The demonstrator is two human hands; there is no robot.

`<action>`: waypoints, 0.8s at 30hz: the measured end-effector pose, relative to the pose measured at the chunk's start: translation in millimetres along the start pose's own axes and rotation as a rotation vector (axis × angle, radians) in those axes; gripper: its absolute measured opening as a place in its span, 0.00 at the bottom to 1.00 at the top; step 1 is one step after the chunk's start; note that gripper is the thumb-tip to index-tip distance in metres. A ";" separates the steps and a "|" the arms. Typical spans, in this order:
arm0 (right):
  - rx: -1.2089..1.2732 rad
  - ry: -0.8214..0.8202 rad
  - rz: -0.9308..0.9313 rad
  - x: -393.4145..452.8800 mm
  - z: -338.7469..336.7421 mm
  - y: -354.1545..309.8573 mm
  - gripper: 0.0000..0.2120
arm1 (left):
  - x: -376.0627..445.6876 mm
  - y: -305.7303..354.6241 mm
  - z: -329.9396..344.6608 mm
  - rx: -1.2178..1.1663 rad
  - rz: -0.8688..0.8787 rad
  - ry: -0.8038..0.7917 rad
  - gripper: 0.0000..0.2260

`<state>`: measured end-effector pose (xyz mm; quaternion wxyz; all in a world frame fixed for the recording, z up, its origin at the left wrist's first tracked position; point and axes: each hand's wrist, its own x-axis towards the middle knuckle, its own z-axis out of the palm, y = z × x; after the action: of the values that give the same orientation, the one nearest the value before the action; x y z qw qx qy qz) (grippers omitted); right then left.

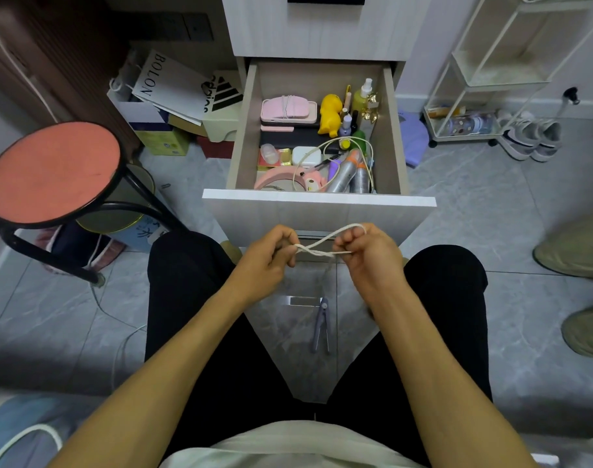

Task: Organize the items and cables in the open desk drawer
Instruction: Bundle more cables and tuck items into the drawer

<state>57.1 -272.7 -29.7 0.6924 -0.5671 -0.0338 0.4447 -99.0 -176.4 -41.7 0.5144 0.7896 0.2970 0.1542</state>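
Both hands are held in front of the open pale wood-grain drawer (318,199), below its front panel and above the lap. The left hand (266,256) pinches 1 end of a thin white cable (325,246) with curled fingers; the right hand (367,253) has the cable looped over its curled fingers. The cable's 2 strands cross between the hands, its long axis running left to right, roughly parallel to the drawer front.

Inside the drawer, a second cream cable (347,143) loops over 2 silver spray cans (350,177), near a yellow duck-shaped toy (330,113) and a pink flat case (286,111). A purple clip (321,325) lies on the grey floor tiles between the knees.
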 end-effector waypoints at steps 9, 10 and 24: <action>-1.124 -0.386 -0.206 -1.7 -0.8 -5.1 0.14 | 6.0 -2.2 -3.7 0.201 0.015 -0.041 0.06; -1.117 -0.392 -0.247 -0.9 -0.7 -5.0 0.14 | 7.5 -0.5 -3.0 0.201 0.023 -0.045 0.06; -1.374 -0.335 -0.601 15.2 -2.9 6.4 0.12 | 18.4 11.2 -10.7 0.282 0.051 -0.052 0.06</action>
<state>64.2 -265.2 -42.9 0.2614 -0.7615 -0.5597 0.1963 -87.1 -160.4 -28.1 0.4020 0.8649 0.2824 0.1036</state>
